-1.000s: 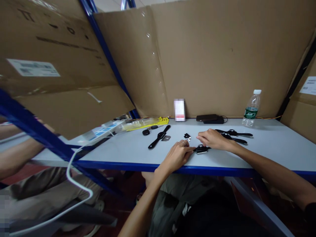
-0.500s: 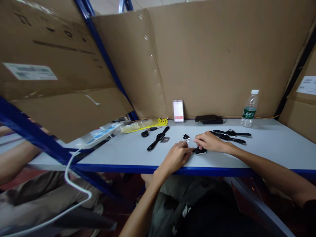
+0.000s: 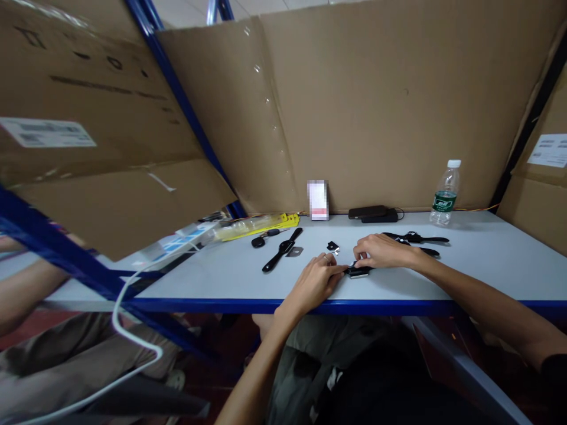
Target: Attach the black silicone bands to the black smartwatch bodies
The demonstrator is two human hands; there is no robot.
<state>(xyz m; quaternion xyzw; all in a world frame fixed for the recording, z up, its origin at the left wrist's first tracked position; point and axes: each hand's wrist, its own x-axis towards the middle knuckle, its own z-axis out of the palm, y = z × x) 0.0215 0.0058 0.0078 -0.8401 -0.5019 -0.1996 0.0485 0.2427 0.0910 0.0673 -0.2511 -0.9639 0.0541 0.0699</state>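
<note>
A black spokeshave (image 3: 358, 273) lies near the table's front edge, between my hands. My left hand (image 3: 319, 274) grips its left end, with the index finger stretched along it. My right hand (image 3: 381, 250) bends over the middle and right side, fingertips pinched at the top of the body; whatever small part they pinch is hidden. Just beyond sit a small black plate (image 3: 332, 245) and little silver pieces (image 3: 336, 251). To the left, another spokeshave (image 3: 282, 250) rests beside a flat grey blade (image 3: 295, 252). Behind my right hand lie two more, one (image 3: 414, 237) farther back and one (image 3: 429, 252) partly covered.
A water bottle (image 3: 444, 198) stands at the back right. Dark flat devices (image 3: 372, 213) and a blurred white card (image 3: 318, 200) are by the cardboard wall (image 3: 354, 106). Yellow packaging (image 3: 261, 226) and a black-handled tool (image 3: 272, 232) lie back left. Another person's arm (image 3: 31, 289) shows at far left.
My right hand has shifted slightly, its fingertips now farther right on the spokeshave's body. My left hand stays in place. The view has drifted a little.
</note>
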